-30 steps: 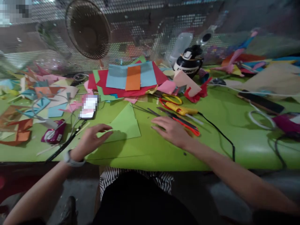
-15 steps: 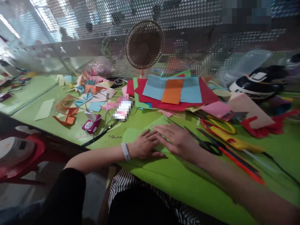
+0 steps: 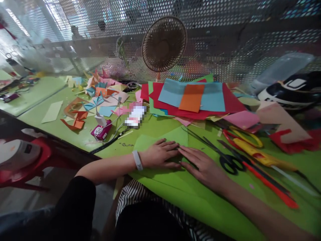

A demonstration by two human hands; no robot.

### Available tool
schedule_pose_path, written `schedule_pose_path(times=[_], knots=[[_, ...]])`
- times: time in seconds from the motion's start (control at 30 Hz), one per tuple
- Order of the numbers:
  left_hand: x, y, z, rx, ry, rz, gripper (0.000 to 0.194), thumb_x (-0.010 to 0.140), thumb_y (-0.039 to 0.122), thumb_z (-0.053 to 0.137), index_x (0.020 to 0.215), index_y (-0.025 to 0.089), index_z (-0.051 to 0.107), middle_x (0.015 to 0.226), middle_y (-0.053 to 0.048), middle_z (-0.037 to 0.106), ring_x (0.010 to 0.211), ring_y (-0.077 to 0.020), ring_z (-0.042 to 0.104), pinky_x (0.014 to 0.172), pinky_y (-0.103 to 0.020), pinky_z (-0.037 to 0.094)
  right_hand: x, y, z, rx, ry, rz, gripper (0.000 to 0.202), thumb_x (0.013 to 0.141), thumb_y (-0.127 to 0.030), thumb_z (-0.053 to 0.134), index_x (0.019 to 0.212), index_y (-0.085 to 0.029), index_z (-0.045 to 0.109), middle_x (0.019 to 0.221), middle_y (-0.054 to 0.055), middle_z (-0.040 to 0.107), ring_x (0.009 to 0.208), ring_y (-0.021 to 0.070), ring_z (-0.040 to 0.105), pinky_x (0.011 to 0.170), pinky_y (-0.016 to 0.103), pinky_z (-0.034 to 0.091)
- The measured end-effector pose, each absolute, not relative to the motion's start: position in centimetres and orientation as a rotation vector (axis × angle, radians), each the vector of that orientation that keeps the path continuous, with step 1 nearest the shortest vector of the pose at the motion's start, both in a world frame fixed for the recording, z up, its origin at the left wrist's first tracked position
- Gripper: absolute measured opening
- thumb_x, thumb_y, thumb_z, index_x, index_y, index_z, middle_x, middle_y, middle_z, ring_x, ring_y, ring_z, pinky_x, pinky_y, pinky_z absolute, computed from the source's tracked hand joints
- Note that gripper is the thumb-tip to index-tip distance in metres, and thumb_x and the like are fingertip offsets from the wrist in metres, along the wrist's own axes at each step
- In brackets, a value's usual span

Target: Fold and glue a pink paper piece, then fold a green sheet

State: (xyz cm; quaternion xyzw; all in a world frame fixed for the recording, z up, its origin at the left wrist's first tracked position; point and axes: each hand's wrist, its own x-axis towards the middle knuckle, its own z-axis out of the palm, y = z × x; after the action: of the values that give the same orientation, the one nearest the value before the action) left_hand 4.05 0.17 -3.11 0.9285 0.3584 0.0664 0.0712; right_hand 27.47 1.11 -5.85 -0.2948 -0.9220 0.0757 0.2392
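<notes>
A light green sheet of paper (image 3: 145,143) lies on the green tabletop in front of me, partly covered by both hands. My left hand (image 3: 162,154) rests flat on it with fingers stretched to the right; a white band circles the wrist. My right hand (image 3: 204,167) lies palm down with extended fingers, their tips meeting the left hand's fingertips. Nothing shows in either hand. Black scissors (image 3: 228,162) lie just beyond the right hand, beside a red-and-black cutter-like tool (image 3: 271,184) and a yellow glue gun (image 3: 258,154).
Stacked coloured sheets (image 3: 165,97) lie beneath a small fan (image 3: 164,43) at the back. A phone (image 3: 135,116), a purple box with a cable (image 3: 101,130) and paper scraps (image 3: 105,92) are on the left. A black-and-white cap-like object (image 3: 288,92) sits at the right.
My right hand has moved right and lower on the paper, its fingers now meeting the left hand's tips instead of lying higher up. The whole view has shifted slightly.
</notes>
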Motion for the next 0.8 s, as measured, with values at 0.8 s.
schedule_pose_path(times=[0.8], knots=[[3.5,2.8,-3.0,2.783,1.275,0.091,0.068,0.096,0.06,0.043,0.147,0.014,0.042,0.156,-0.017,0.038,0.148,-0.0282,0.03,0.123,-0.044,0.017,28.3,2.0,-5.7,-0.879,-2.507,0.325,0.039,0.098,-0.04,0.049,0.126,-0.019,0.066,0.135,0.012,0.064,0.122,0.0293,0.061,0.104,0.053,0.05]])
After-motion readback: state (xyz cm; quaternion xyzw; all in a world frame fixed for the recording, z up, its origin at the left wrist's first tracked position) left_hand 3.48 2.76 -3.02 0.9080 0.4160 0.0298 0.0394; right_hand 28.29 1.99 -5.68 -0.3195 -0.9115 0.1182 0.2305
